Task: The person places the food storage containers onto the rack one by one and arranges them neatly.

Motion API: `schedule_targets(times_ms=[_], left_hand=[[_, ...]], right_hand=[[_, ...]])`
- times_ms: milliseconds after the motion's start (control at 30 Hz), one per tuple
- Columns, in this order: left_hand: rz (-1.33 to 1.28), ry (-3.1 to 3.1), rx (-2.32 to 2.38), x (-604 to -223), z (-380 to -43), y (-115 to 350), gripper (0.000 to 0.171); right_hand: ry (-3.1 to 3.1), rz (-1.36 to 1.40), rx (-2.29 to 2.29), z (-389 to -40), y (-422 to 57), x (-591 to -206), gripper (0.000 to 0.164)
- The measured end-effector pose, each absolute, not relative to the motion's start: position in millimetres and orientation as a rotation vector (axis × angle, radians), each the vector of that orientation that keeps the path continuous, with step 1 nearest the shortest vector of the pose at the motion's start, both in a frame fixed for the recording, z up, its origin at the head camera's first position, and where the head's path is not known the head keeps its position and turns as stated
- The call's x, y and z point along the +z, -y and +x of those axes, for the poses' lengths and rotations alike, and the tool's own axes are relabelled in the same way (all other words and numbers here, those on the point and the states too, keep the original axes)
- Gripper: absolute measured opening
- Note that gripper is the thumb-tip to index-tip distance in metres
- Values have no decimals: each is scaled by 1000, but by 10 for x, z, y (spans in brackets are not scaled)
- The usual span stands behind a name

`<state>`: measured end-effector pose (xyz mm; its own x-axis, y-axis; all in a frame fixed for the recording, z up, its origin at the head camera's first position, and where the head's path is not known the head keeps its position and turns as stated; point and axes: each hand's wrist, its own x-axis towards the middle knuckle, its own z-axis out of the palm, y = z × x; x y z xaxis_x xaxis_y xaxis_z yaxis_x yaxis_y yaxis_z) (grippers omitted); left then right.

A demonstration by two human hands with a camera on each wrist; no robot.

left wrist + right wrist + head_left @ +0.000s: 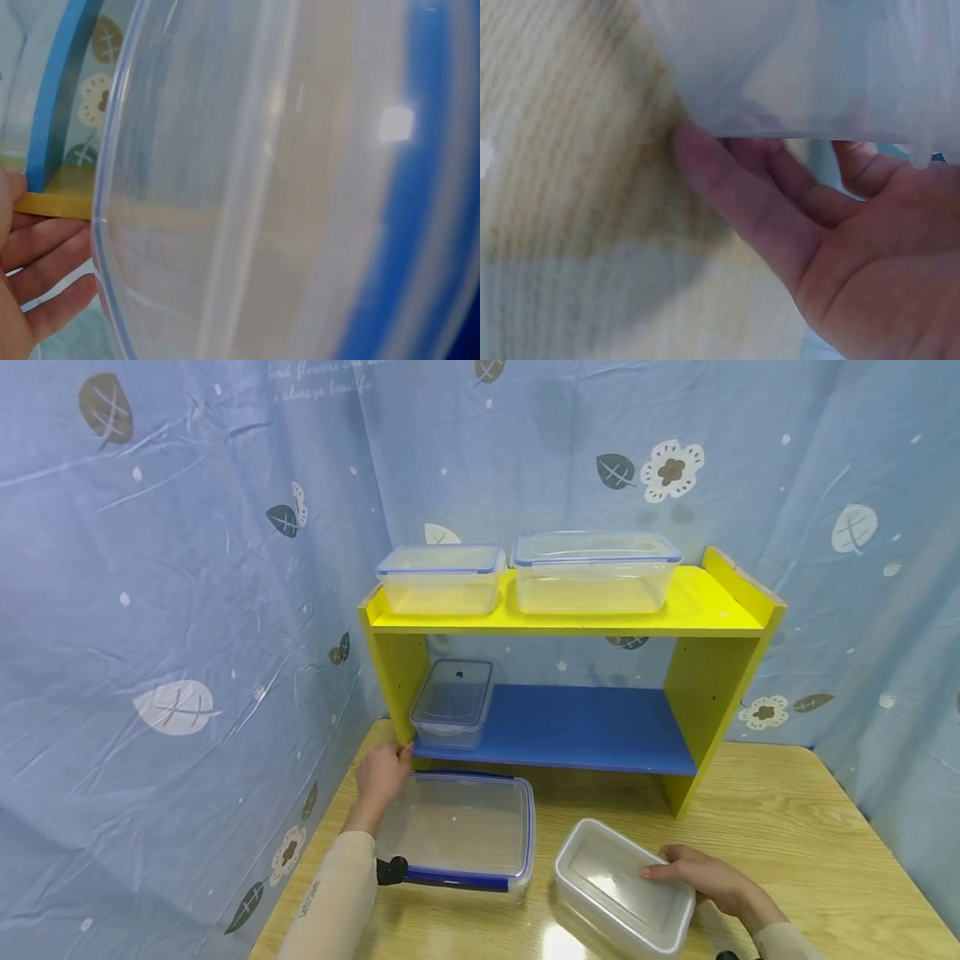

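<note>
My left hand grips the lower left side panel of a small yellow and blue shelf. In the left wrist view its thumb is at the near side and the fingers lie behind the yellow edge. Beside that forearm, a large clear container with blue side clips sits on the table, filling most of the left wrist view. My right hand holds a smaller clear food container with a whitish rim by its right side, thumb on top. In the right wrist view the other fingers curl at its bottom edge.
Two lidded containers, a smaller one and a wider one, stand on the yellow top board. Another lidded container sits at the left of the blue board. Blue patterned curtains hang around the wooden table.
</note>
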<state>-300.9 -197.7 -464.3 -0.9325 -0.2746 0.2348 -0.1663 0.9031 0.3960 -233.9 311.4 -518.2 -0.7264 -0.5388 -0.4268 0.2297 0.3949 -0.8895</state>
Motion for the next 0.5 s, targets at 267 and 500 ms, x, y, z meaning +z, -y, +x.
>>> schedule_targets(times_ms=[267,500], left_hand=[[349,2790,-549,-4668,-3043,1986,41],[343,2790,-545,-4679,-3055,1993,41]], right_hand=[[-1941,-217,-1411,-2249,-3195,-5183,43],[-1935,-195,-1493,-2137,-3272,-5238,37]])
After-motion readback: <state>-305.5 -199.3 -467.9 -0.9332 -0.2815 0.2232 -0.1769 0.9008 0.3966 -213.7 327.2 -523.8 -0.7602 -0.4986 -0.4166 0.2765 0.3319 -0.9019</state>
